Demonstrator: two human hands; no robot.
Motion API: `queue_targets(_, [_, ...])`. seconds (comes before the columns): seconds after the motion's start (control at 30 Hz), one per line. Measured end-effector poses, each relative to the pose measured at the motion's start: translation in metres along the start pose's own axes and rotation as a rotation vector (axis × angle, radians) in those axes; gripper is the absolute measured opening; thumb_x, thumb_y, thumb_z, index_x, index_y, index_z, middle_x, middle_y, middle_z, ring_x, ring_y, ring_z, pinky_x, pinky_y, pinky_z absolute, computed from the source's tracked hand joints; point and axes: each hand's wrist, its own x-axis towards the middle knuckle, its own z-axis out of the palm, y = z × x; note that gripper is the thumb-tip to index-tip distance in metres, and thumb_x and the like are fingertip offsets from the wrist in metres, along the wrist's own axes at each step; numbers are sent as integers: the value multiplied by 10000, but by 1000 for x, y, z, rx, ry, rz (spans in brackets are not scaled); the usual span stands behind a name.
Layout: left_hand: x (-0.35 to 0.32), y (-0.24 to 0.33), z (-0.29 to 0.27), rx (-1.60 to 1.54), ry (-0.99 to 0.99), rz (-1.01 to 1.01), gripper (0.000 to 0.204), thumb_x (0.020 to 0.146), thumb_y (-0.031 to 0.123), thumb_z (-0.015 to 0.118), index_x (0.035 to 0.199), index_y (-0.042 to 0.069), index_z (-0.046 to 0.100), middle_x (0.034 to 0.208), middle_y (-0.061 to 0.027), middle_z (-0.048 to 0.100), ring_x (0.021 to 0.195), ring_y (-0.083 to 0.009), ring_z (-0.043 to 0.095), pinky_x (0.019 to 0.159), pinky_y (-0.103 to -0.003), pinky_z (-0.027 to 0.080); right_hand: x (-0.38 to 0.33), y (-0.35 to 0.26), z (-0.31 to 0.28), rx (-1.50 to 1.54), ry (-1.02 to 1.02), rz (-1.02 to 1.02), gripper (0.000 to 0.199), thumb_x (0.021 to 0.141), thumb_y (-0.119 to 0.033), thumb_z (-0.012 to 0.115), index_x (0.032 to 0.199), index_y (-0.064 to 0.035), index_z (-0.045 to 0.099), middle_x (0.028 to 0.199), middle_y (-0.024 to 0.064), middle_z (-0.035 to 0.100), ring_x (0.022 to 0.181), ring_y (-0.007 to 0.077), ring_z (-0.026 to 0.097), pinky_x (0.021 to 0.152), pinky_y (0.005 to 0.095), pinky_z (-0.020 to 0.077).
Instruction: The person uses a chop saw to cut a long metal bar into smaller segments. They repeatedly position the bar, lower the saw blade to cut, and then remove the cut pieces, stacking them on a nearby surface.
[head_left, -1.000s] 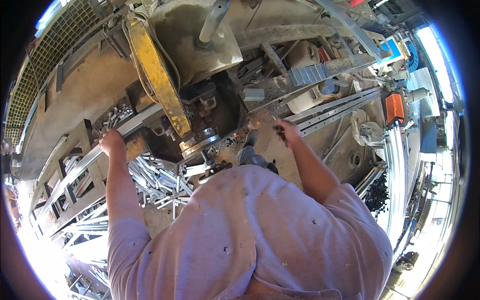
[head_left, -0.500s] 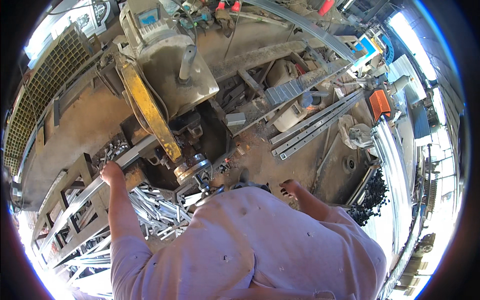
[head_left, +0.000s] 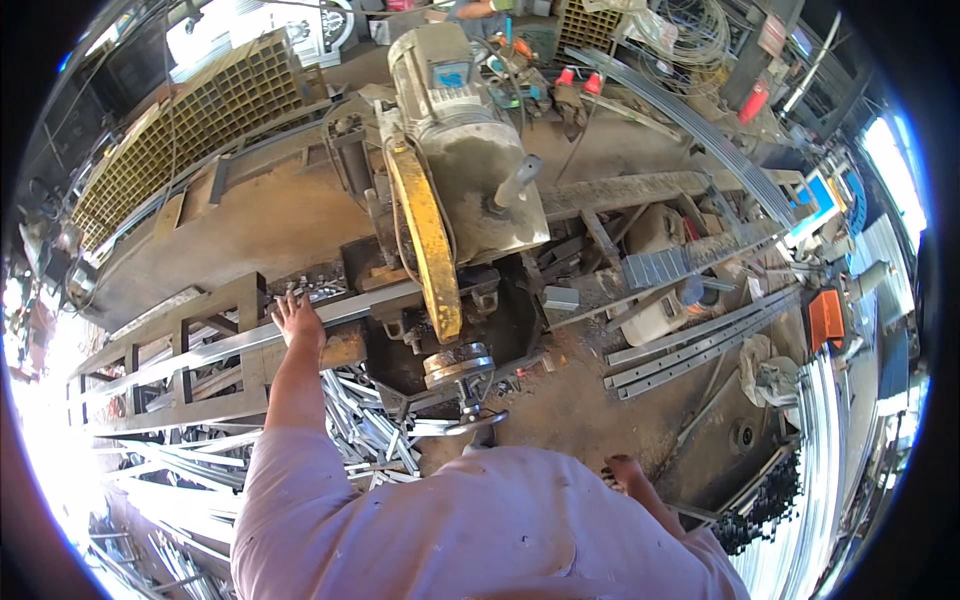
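- My left hand (head_left: 297, 318) lies flat on the long metal bar (head_left: 215, 345), fingers spread and pressing down rather than pinching, which I take to be a way of keeping the bar steady in its feed line.
- That bar runs from about 9 o'clock toward the centre, ending under the yellow blade guard (head_left: 428, 240) of the cut-off saw (head_left: 465, 150), so its end sits where the blade comes down.
- It rests on a welded support frame (head_left: 170, 350), which holds it level with the saw's bed.
- My right hand (head_left: 628, 472) hangs low at about 5 o'clock, touching nothing; I cannot tell whether its fingers are curled or loose.
- The clamp handwheel (head_left: 458, 362) sits just below the guard, near my chest and within easy reach.
- A heap of short offcuts (head_left: 365, 425) lies below the bar at about 7 o'clock, where severed pieces would drop.
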Motion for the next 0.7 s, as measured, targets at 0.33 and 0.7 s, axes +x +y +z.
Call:
queue_targets(0.33, [3,-7,-2,-7,-51,16,691,940,109,486,1590,275,321,1699,-91,162,1571,-366,54,1249,-568,50,-25,100,10,29,7,220,249,1018,-345,570,1189,-163,573,912,20,716,725,205,676,717,451,481])
queue_targets(0.7, [-5,3,-13,-25,-46,22,672,939,119,505,1581,237,343,1695,-76,190,1570,-357,77,1249,-575,64,-25,111,18,54,27,66,278,968,-321,620,1187,-150,606,911,19,737,706,181,691,631,415,482])
